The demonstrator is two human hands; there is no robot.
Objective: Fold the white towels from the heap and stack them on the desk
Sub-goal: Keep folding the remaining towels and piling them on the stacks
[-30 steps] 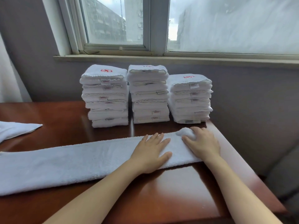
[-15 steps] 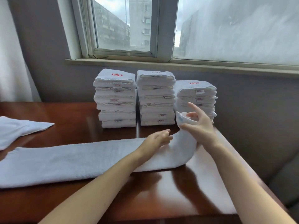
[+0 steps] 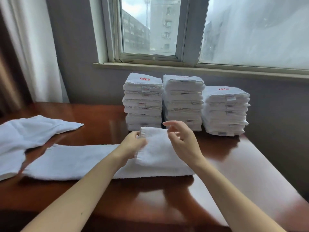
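Towel point(image 3: 80, 161): white, 1 long strip lying flat across the front of the desk point(image 3: 167, 200), its right end doubled back leftward as a flap on top of the strip. Left hand point(image 3: 133, 144): fingers curled on the flap's left edge, gripping it; the fingertips are blurred and partly hidden by the cloth. Right hand point(image 3: 184, 141): over the flap, fingers spread and slack, holding nothing; whether it touches the cloth cannot be told. Heap point(image 3: 33, 133): loose white towels at far left, cut off by the frame edge, just beside the strip's left end. Stacks: 3 of folded towels against the wall below the window sill point(image 3: 167, 66), left stack point(image 3: 143, 102), middle stack point(image 3: 183, 104), right stack point(image 3: 225, 113), close side by side; the flap's top edge hides the foot of the left stack. Label print is unreadable. Open room: bare wood shows from the strip to the near edge, right of the fold to the desk's right edge, and between heap and stacks.
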